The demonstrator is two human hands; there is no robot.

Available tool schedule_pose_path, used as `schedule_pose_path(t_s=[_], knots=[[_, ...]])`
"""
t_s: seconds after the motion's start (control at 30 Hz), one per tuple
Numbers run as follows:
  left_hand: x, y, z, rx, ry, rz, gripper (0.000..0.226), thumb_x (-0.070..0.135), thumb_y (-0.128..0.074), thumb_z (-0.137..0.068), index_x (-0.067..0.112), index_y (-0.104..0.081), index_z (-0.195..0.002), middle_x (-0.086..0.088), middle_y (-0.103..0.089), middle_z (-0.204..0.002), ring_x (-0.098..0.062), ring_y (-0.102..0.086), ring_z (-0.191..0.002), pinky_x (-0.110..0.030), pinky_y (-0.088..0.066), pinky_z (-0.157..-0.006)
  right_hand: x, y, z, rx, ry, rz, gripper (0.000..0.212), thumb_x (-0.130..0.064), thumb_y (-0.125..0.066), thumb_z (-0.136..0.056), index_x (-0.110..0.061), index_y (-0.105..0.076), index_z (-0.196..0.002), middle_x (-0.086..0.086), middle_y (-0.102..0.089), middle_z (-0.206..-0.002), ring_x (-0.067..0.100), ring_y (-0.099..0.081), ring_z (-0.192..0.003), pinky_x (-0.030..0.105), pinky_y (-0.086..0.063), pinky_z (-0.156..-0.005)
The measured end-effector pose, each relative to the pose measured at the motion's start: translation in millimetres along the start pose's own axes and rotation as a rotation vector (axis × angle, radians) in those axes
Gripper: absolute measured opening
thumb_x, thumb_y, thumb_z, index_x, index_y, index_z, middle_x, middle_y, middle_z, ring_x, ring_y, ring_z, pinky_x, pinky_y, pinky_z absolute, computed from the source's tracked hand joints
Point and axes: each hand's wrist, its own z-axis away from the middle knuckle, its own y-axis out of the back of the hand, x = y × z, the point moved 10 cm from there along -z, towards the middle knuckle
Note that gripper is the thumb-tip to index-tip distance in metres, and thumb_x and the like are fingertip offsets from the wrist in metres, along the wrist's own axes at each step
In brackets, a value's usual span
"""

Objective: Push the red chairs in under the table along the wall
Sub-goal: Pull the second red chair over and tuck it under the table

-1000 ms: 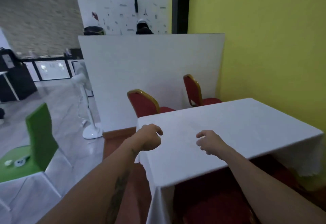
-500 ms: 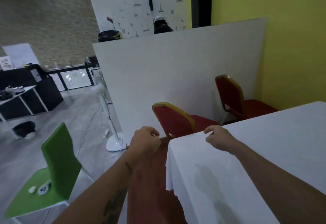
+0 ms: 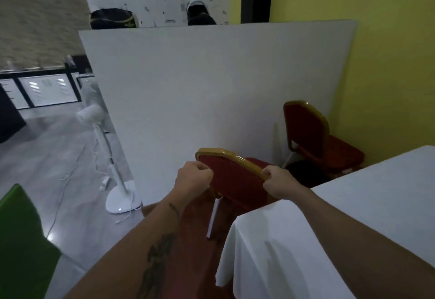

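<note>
Two red chairs with gold frames stand at the far side of a table (image 3: 353, 216) draped in a white cloth. The near red chair (image 3: 237, 181) has its back toward me at the table's corner. My left hand (image 3: 193, 177) is closed on the left edge of its backrest and my right hand (image 3: 280, 181) is closed on the gold frame at its right edge. The far red chair (image 3: 313, 138) stands apart by the yellow wall, its seat partly out from the table.
A tall white partition board (image 3: 211, 87) stands right behind the chairs. A white pedestal fan (image 3: 110, 164) with a trailing cord stands on the grey floor to the left. A green chair (image 3: 21, 240) is at the lower left. The yellow wall (image 3: 388, 51) bounds the right.
I have stepped closer around the table corner. Both hands, held loosely in front before, have reached out and taken hold of the near red chair's backrest.
</note>
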Motion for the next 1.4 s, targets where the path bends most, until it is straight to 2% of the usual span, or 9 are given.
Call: schedule_pose_path(t_s=[0.27, 0.4, 0.53, 0.6, 0.73, 0.87, 1.07, 1.3, 1.4], knots=[[-38, -13, -121, -0.236, 0.113, 0.273, 0.013, 0.011, -0.055, -0.085, 0.009, -0.065, -0.079, -0.009, -0.059, -0.071, -0.023, -0.053, -0.062, -0.032, -0.043, -0.057, -37, -25, -71, -0.008, -0.14, 0.15, 0.043, -0.029, -0.053, -0.072, -0.026, -0.055, -0.114, 0.006, -0.057, -0.11, 0.03, -0.06, -0.098, 0.054, -0.055, -0.09], [-45, -21, -169, -0.242, 0.145, 0.297, 0.019, 0.017, -0.054, -0.078, 0.016, -0.067, -0.092, -0.007, -0.066, -0.082, -0.024, -0.061, -0.073, -0.033, -0.05, -0.066, -49, -42, -92, -0.025, -0.231, 0.233, 0.072, -0.026, -0.055, -0.084, -0.025, -0.031, -0.152, 0.013, -0.04, -0.143, 0.039, -0.039, -0.131, 0.054, -0.039, -0.108], [-64, -57, -207, -0.306, 0.314, 0.361, 0.046, 0.023, -0.053, -0.071, 0.012, -0.063, -0.114, -0.018, -0.068, -0.111, -0.033, -0.067, -0.098, -0.041, -0.057, -0.087, -41, -58, -115, -0.038, -0.306, 0.239, 0.085, -0.025, -0.056, -0.085, -0.025, -0.015, -0.16, 0.015, -0.03, -0.154, 0.043, -0.029, -0.141, 0.055, -0.034, -0.113], [-70, -78, -224, -0.35, 0.375, 0.359, 0.061, 0.026, -0.057, -0.074, 0.007, -0.056, -0.132, -0.021, -0.063, -0.128, -0.037, -0.065, -0.111, -0.039, -0.056, -0.084, -32, -62, -127, -0.042, -0.341, 0.251, 0.087, -0.028, -0.056, -0.085, -0.026, -0.012, -0.16, 0.016, -0.031, -0.155, 0.044, -0.028, -0.142, 0.057, -0.035, -0.113], [-63, -90, -230, -0.42, 0.44, 0.246, 0.047, 0.022, -0.057, -0.091, 0.002, -0.052, -0.133, -0.017, -0.06, -0.121, -0.035, -0.061, -0.105, -0.046, -0.057, -0.086, -17, -70, -143, -0.091, -0.369, 0.295, 0.084, -0.035, -0.057, -0.08, -0.025, -0.022, -0.155, 0.015, -0.044, -0.143, 0.042, -0.045, -0.13, 0.054, -0.044, -0.105], [-55, -103, -263, -0.479, 0.454, 0.194, 0.048, 0.033, -0.051, -0.085, 0.005, -0.057, -0.123, -0.017, -0.06, -0.109, -0.035, -0.063, -0.095, -0.051, -0.059, -0.082, -7, -64, -168, -0.054, -0.345, 0.271, 0.034, -0.038, -0.06, -0.081, -0.028, -0.051, -0.112, 0.002, -0.059, -0.106, 0.029, -0.062, -0.101, 0.04, -0.051, -0.083], [-51, -151, -279, -0.611, 0.572, 0.162, 0.062, 0.03, -0.053, -0.094, 0.008, -0.037, -0.149, -0.022, -0.045, -0.144, -0.043, -0.05, -0.124, -0.055, -0.054, -0.086, 9, -62, -180, -0.025, -0.398, 0.353, 0.033, -0.043, -0.065, -0.08, -0.028, -0.06, -0.109, -0.001, -0.062, -0.104, 0.024, -0.063, -0.097, 0.037, -0.052, -0.081], [-34, -183, -314, -0.713, 0.526, 0.119, 0.044, 0.017, -0.056, -0.093, 0.013, -0.049, -0.136, -0.016, -0.044, -0.128, -0.038, -0.051, -0.106, -0.044, -0.059, -0.056, 7, -54, -190, 0.072, -0.552, 0.376, 0.026, -0.038, -0.066, -0.071, -0.026, -0.062, -0.093, 0.002, -0.067, -0.093, 0.028, -0.068, -0.087, 0.039, -0.058, -0.078], [-34, -187, -331, -0.798, 0.52, 0.131, 0.042, 0.018, -0.054, -0.096, 0.008, -0.048, -0.137, -0.019, -0.047, -0.129, -0.036, -0.054, -0.106, -0.04, -0.057, -0.063, -7, -61, -200, 0.09, -0.608, 0.367, 0.022, -0.037, -0.067, -0.075, -0.024, -0.063, -0.092, 0.001, -0.066, -0.089, 0.025, -0.067, -0.084, 0.039, -0.059, -0.078]])
